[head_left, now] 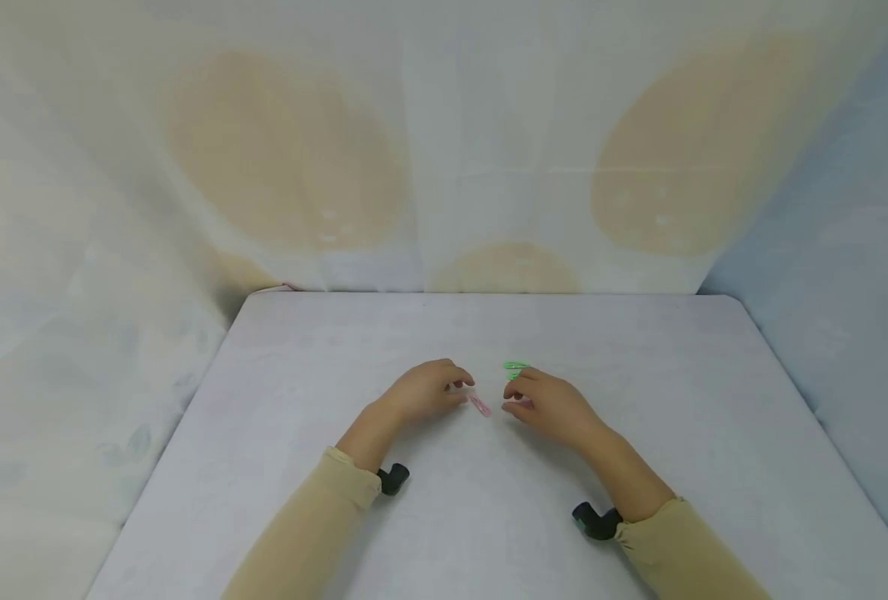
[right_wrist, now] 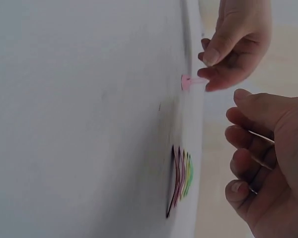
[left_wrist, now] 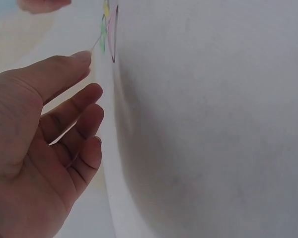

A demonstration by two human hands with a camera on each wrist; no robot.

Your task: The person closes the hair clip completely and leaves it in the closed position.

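My left hand [head_left: 429,390] pinches a pink paper clip [head_left: 479,404] between thumb and forefinger just above the white table [head_left: 324,350]; the right wrist view shows that pinch [right_wrist: 187,82] from the side. My right hand [head_left: 549,404] hovers a few centimetres to the right with its fingers curled round a thin clip that shows only as a sliver [right_wrist: 260,137]. A small heap of coloured clips [right_wrist: 181,178], green on top [head_left: 516,367], lies flat just beyond the right hand. From the left wrist, that heap [left_wrist: 108,29] sits past the left thumb [left_wrist: 64,64].
White cloth covers the table, and draped fabric walls [head_left: 444,167] close it in at the back and on both sides. Black wrist cameras [head_left: 393,479] [head_left: 596,522] sit under the beige sleeves [head_left: 316,525].
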